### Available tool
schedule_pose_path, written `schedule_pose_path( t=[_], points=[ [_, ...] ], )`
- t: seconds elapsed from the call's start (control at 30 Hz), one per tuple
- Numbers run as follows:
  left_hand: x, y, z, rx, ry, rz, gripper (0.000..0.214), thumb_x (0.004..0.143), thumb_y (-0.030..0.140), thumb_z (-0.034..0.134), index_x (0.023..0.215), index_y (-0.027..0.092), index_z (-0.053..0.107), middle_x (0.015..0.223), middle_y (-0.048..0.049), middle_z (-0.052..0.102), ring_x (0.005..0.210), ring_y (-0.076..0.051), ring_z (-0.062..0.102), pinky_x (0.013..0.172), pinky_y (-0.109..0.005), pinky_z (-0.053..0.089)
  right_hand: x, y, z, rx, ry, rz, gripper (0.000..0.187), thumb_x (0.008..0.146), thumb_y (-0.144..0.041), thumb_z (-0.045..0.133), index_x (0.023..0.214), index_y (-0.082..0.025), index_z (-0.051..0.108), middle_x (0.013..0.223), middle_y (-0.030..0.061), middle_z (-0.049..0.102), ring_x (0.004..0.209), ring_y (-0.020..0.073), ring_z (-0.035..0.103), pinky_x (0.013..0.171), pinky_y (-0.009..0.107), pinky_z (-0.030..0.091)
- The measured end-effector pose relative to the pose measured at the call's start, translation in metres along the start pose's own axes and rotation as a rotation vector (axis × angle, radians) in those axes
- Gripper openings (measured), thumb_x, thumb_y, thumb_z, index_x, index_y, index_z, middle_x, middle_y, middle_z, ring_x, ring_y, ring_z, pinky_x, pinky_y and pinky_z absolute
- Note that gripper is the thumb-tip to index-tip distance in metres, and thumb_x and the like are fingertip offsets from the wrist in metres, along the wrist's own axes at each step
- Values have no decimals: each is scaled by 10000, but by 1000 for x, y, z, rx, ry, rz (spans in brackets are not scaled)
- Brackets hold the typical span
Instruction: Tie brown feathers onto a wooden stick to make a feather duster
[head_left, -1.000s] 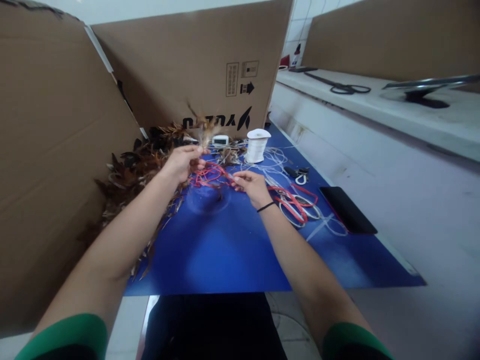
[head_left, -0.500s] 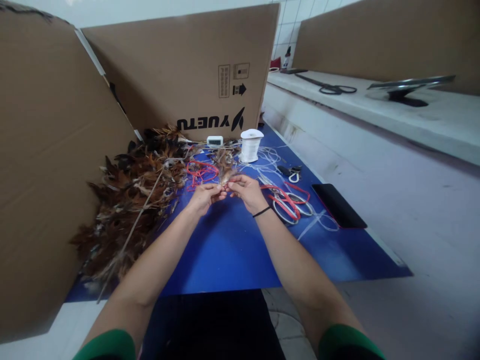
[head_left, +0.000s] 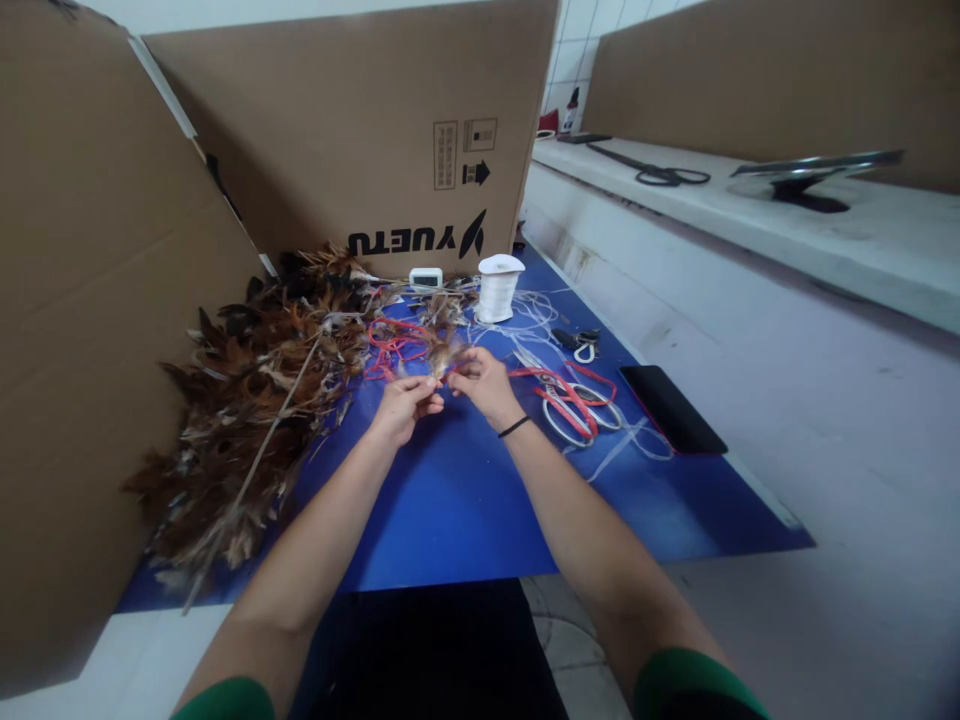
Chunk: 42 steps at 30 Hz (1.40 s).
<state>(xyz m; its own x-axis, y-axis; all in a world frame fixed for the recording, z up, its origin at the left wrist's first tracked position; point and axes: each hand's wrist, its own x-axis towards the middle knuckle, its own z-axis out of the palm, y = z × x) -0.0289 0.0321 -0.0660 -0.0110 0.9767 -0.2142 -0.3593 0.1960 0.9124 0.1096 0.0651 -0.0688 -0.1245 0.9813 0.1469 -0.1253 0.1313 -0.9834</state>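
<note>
The left hand [head_left: 401,405] and the right hand [head_left: 480,380] are meeting above the blue sheet-covered surface [head_left: 450,500]. Both sets of fingers are pinching a small tuft of brown feathers [head_left: 442,352] between them, with a red cord [head_left: 394,345] trailing away from it towards the left. A large heap of dark brown feathers [head_left: 247,400] is lying along the left side, against a tall cardboard panel [head_left: 90,300]. A white thread spool [head_left: 496,288] is standing upright behind the hands. Coiled red and white cords [head_left: 577,405] are lying just right of the right hand, near a flat black phone [head_left: 671,408].
</note>
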Motion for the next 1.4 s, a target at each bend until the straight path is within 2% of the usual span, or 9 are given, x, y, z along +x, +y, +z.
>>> schedule_pose_path(
  t=[0.2, 0.47, 0.63, 0.8, 1.0, 1.1, 1.17, 1.27, 1.4],
  points=[
    [4, -7, -9, -22, 14, 67, 98, 662, 171, 707, 655, 79, 675, 483, -11, 555, 414, -49, 489, 444, -153, 420, 3, 13, -1, -138, -29, -68, 291, 600, -176, 594, 858, -196, 461, 605, -72, 568, 502, 90, 532, 495, 219, 451],
    [15, 10, -33, -357, 205, 167, 68, 706, 59, 636, 644, 84, 644, 607, -40, 625, 537, -55, 575, 538, -139, 494, 13, 23, -15, -135, 136, -85, 262, 603, -180, 538, 858, -188, 478, 607, -72, 522, 483, 89, 518, 463, 214, 444],
    [20, 21, -53, -415, 317, 277, 99, 745, 65, 616, 655, 102, 634, 631, -18, 625, 561, -43, 584, 573, -130, 502, 20, 24, -29, -105, 323, -45, 276, 609, -195, 535, 880, -181, 480, 647, -57, 531, 508, 107, 580, 429, 207, 458],
    [23, 27, -73, -422, 417, 386, 134, 766, 78, 607, 637, 111, 625, 638, -13, 624, 550, -42, 577, 572, -141, 497, 27, 20, -46, 160, 528, 31, 275, 615, -152, 532, 854, -205, 406, 652, -75, 501, 496, 102, 600, 439, 212, 489],
    [25, 27, -84, -432, 467, 429, 168, 788, 67, 571, 637, 119, 626, 637, -12, 629, 567, -36, 580, 608, -139, 498, 39, 19, -76, 281, 802, -121, 226, 675, -128, 483, 814, -224, 333, 708, -63, 471, 645, 121, 652, 651, 325, 558],
    [25, 26, -84, -420, 466, 445, 140, 771, 79, 600, 640, 120, 624, 635, -8, 626, 568, -35, 579, 610, -138, 497, 44, 18, -88, 174, 950, -240, 180, 703, -127, 441, 816, -222, 339, 773, -35, 468, 740, 120, 644, 746, 349, 535],
    [25, 26, -84, -420, 462, 451, 133, 771, 80, 601, 646, 118, 625, 635, -9, 627, 572, -37, 581, 604, -138, 497, 44, 18, -93, 26, 994, -293, 153, 709, -139, 439, 822, -212, 367, 795, -14, 478, 788, 134, 625, 792, 364, 507],
    [24, 27, -82, -421, 450, 443, 139, 774, 75, 595, 645, 117, 625, 634, -12, 629, 569, -39, 580, 596, -140, 499, 39, 18, -92, -290, 945, -324, 173, 680, -156, 479, 850, -181, 456, 834, 26, 530, 850, 172, 582, 841, 398, 458],
    [20, 31, -76, -414, 435, 427, 133, 772, 93, 607, 643, 117, 626, 637, -11, 624, 561, -32, 574, 590, -131, 492, 27, 12, -76, -624, 828, -414, 200, 670, -167, 518, 868, -169, 548, 916, 65, 579, 940, 216, 530, 892, 412, 395]
  ],
)
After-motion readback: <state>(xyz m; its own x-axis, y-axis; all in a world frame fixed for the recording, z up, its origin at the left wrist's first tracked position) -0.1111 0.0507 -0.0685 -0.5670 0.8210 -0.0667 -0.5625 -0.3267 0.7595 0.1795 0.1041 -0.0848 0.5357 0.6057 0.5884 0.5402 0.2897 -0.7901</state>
